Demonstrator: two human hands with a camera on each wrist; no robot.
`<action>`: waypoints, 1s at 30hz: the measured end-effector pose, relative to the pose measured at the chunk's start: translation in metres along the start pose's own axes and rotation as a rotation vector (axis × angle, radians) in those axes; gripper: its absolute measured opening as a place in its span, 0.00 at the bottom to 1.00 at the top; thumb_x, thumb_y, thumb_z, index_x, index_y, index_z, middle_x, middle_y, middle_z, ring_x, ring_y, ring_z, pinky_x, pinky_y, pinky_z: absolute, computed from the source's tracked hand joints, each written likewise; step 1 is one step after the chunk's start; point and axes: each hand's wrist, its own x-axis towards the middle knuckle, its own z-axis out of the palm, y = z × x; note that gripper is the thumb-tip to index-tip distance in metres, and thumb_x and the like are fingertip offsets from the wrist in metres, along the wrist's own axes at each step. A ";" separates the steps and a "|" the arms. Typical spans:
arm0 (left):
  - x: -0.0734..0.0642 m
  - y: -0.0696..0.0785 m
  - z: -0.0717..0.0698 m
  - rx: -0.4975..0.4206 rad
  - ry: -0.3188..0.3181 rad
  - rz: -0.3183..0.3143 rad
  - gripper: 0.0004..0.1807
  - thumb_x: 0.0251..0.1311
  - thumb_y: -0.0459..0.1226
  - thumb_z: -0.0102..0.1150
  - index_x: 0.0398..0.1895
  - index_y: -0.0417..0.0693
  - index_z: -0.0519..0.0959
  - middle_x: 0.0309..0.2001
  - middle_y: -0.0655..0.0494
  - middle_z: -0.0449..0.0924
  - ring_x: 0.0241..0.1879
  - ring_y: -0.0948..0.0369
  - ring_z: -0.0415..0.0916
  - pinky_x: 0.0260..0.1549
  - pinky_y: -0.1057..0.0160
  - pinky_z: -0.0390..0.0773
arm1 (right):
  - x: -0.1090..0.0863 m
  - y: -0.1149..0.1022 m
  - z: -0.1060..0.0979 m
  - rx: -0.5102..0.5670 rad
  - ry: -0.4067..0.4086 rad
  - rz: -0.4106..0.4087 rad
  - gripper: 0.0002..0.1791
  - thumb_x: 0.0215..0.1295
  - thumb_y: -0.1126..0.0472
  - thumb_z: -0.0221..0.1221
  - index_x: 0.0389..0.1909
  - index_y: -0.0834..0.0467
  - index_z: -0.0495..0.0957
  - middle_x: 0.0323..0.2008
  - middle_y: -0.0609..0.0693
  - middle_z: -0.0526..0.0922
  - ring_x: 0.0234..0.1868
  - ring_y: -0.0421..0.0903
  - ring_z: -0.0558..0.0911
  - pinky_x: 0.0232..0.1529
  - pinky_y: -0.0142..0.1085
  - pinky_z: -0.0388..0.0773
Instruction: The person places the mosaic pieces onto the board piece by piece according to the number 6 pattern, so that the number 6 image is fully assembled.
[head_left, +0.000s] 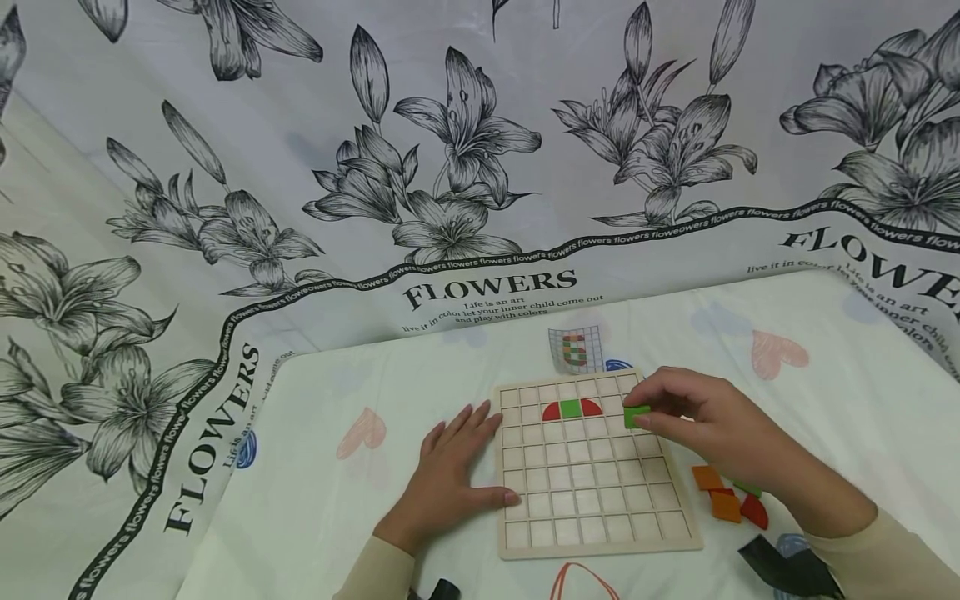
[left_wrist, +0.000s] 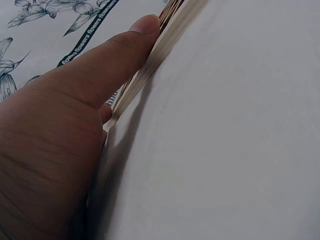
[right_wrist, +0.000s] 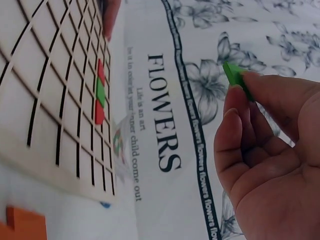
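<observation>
A wooden grid board (head_left: pixel 600 548) lies on the cloth-covered surface. Toward its far side, a green square tile (head_left: pixel 571 408) sits in the grid between two rounded red tiles (head_left: pixel 552 411). My left hand (head_left: pixel 453 475) rests at the board's left edge with fingers extended, its thumb (left_wrist: pixel 135 47) on the rim. Above the board's far right part, my right hand (head_left: pixel 708 417) pinches another green tile (right_wrist: pixel 236 79) between thumb and fingertips. In the right wrist view this tile is held up, tilted, apart from the board.
Right of the board lie loose orange tiles (head_left: pixel 707 477), a red tile (head_left: pixel 754 512) and a partly hidden green one. A card with a printed coloured grid pattern (head_left: pixel 576 350) lies behind the board. A red cord (head_left: pixel 585 567) is at the near edge, and a black strap (head_left: pixel 783 565) near the right sleeve.
</observation>
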 end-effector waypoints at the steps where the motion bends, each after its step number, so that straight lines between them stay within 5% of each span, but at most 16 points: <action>1: 0.000 0.000 0.001 0.002 0.000 0.000 0.62 0.52 0.79 0.66 0.88 0.64 0.62 0.87 0.66 0.52 0.85 0.61 0.41 0.78 0.42 0.38 | 0.002 -0.001 0.002 0.013 -0.005 0.003 0.12 0.75 0.69 0.67 0.49 0.48 0.87 0.46 0.43 0.87 0.43 0.47 0.85 0.47 0.34 0.85; 30: 0.000 0.001 -0.001 0.014 -0.009 -0.006 0.61 0.54 0.78 0.66 0.88 0.64 0.62 0.87 0.66 0.51 0.86 0.61 0.40 0.78 0.43 0.38 | 0.050 -0.004 0.042 0.137 0.006 0.027 0.07 0.76 0.63 0.69 0.50 0.53 0.90 0.47 0.48 0.86 0.44 0.51 0.85 0.44 0.37 0.84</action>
